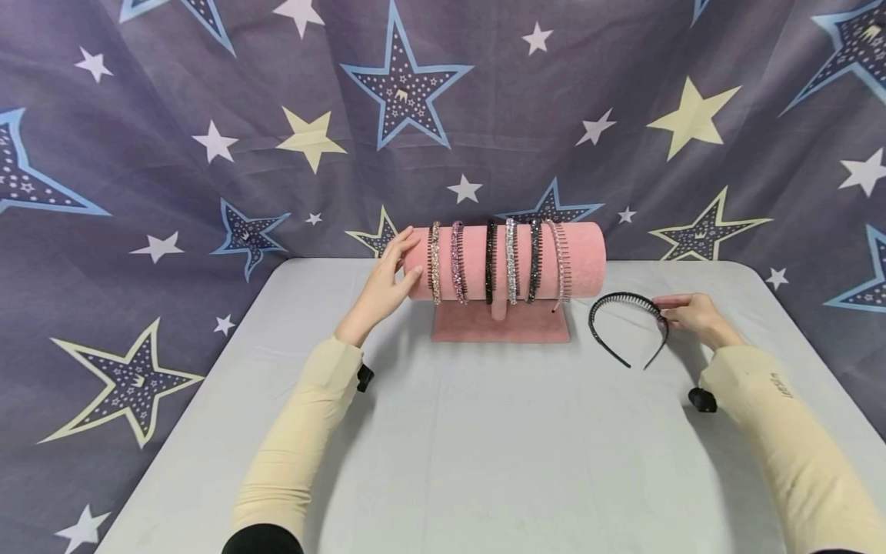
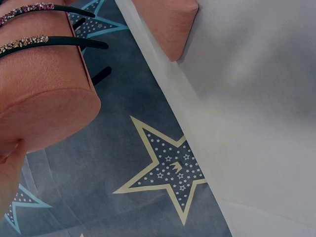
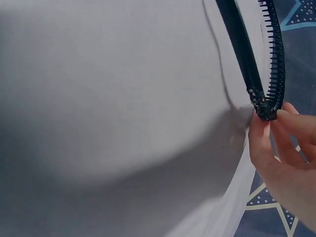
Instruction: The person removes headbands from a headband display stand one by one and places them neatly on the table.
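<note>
A pink headband stand (image 1: 584, 258), a plush roll on a flat base, stands at the back of the table. Several glittery toothed headbands (image 1: 512, 261) are spread along its roll. My left hand (image 1: 384, 281) rests against the roll's left end, fingers extended; the left wrist view shows only part of that hand (image 2: 11, 173), touching the round end face. To the right of the stand, my right hand (image 1: 692, 317) pinches a black toothed headband (image 1: 594, 327) at one side. In the right wrist view, thumb and fingers meet on its dark beaded part (image 3: 264, 109), and its ends point away.
A white cloth covers the table (image 1: 484, 446). Behind it hangs a dark curtain (image 1: 484, 161) printed with stars. The stand's pink base (image 1: 471, 327) sits under the roll. The right hand is near the table's right side.
</note>
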